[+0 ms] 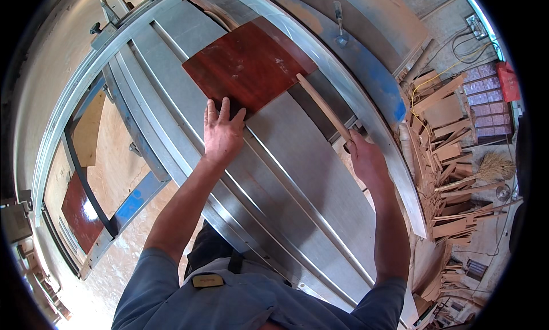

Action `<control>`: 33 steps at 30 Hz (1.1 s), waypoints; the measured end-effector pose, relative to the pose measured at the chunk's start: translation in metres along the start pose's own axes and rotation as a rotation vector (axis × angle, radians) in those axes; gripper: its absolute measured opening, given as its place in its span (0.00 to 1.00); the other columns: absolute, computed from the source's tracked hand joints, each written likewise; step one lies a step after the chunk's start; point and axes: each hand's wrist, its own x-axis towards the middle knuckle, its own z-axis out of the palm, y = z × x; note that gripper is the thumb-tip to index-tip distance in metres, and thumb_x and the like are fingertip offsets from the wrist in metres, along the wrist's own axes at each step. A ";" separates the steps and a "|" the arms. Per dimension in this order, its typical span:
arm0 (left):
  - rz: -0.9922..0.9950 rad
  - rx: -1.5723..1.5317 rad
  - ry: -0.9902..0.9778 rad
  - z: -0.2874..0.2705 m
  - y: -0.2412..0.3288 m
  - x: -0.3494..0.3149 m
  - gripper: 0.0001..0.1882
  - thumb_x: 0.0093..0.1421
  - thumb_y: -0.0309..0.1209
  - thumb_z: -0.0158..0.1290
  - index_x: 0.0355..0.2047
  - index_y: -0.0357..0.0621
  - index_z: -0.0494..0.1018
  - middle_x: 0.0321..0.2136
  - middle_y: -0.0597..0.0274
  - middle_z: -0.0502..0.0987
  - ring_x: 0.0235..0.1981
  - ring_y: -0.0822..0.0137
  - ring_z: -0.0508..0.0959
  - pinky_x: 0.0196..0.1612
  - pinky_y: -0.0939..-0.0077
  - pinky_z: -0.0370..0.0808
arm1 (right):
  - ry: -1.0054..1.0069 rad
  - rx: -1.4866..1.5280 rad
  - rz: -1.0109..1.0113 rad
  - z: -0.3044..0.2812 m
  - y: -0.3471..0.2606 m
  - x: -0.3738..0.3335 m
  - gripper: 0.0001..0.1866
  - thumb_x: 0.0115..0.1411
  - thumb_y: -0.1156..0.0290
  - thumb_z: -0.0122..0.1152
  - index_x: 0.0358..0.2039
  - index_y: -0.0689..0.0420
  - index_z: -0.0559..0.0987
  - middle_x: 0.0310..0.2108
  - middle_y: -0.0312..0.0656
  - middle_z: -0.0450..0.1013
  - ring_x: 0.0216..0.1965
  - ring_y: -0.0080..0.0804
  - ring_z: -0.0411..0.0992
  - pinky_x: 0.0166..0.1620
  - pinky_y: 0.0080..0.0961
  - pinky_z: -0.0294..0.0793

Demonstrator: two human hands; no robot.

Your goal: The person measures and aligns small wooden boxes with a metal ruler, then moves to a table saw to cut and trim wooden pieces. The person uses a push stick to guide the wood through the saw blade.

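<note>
A glossy red-brown wooden panel (246, 67) lies flat on the metal machine table (291, 147), near its far end. My left hand (223, 132) is open, fingers spread, with the fingertips at the panel's near edge. My right hand (366, 155) is closed around a slim wooden stick (326, 108). The stick's far tip touches or nearly touches the panel's near right corner. A long metal fence (337, 72) runs along the panel's right side. Below the stick, a dark strip is set into the table; a small metal part there is partly hidden by my right hand.
Past the fence, a brush (341, 27) lies on a blue-stained surface. Wood offcuts (452, 152) are piled on the floor at the right, near a straw broom (494, 167) and a yellow cord (420, 92). At the left, another red-brown panel (82, 210) lies beyond a metal frame (88, 181).
</note>
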 end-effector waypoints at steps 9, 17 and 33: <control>0.030 -0.050 -0.019 0.001 -0.004 0.000 0.19 0.57 0.35 0.55 0.50 0.55 0.74 0.59 0.42 0.65 0.62 0.30 0.59 0.64 0.44 0.57 | 0.008 0.018 0.001 0.000 0.000 0.000 0.19 0.68 0.58 0.45 0.56 0.50 0.71 0.31 0.56 0.76 0.34 0.57 0.75 0.37 0.50 0.73; 0.037 -0.030 -0.003 0.002 -0.004 0.000 0.19 0.57 0.35 0.55 0.50 0.55 0.75 0.58 0.41 0.66 0.61 0.30 0.59 0.64 0.44 0.57 | 0.006 -0.005 -0.002 -0.003 -0.004 0.001 0.19 0.68 0.59 0.45 0.55 0.51 0.71 0.30 0.57 0.76 0.33 0.57 0.75 0.36 0.50 0.73; 0.039 -0.022 0.017 0.003 -0.007 0.003 0.19 0.56 0.34 0.57 0.50 0.55 0.76 0.58 0.42 0.67 0.61 0.31 0.60 0.63 0.44 0.59 | 0.008 0.007 -0.017 -0.007 -0.008 0.003 0.19 0.68 0.59 0.46 0.55 0.52 0.70 0.29 0.58 0.76 0.33 0.58 0.75 0.36 0.51 0.73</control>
